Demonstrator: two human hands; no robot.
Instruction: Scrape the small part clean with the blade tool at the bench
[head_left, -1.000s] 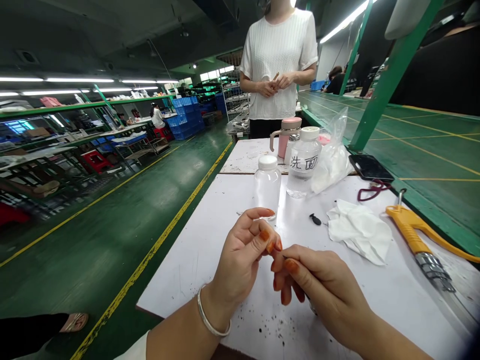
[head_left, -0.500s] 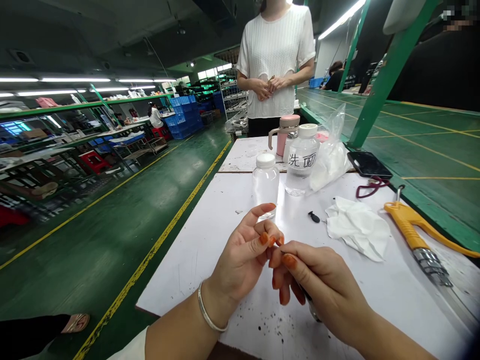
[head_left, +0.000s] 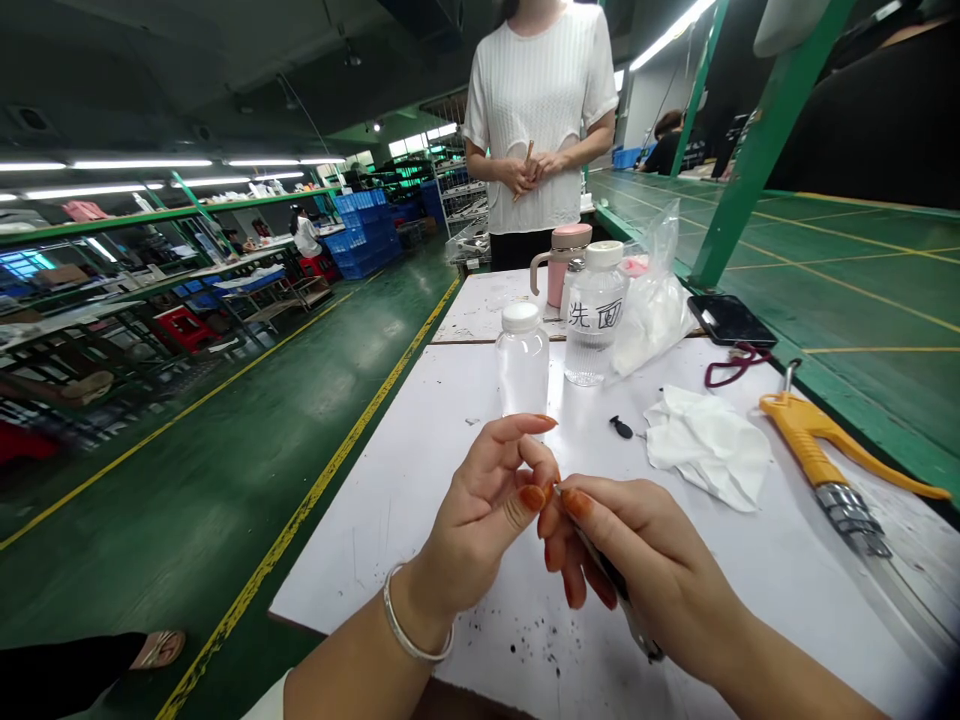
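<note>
Over the white table (head_left: pixel 360 510), my left hand (head_left: pixel 480 510) pinches with thumb and fingertips, its index finger raised. Whatever lies in that pinch is too small or hidden to name. My right hand (head_left: pixel 637 560) is closed around a slim dark-and-metal hand tool (head_left: pixel 634 622). The tool's narrow tip meets the left fingertips, while its other end shows below the right palm; the fingers hide its middle. Dark crumbs (head_left: pixel 517 640) are scattered on the tabletop beneath both hands. Beyond them is a small black oval piece (head_left: pixel 621 428).
A white-capped clear bottle (head_left: pixel 523 360) and a larger marked bottle (head_left: pixel 596 325) stand ahead, beside a pink mug (head_left: pixel 568 262) and plastic bag (head_left: pixel 652 320). Rightward lie crumpled white cloth (head_left: pixel 705 450), a phone (head_left: pixel 733 319) and a yellow air gun (head_left: pixel 814 440). A person (head_left: pixel 540 120) stands opposite.
The tool in my right hand has turned slightly, showing more of its lower end. Both hands stay fingertip to fingertip. The person opposite now holds a thin stick more upright.
</note>
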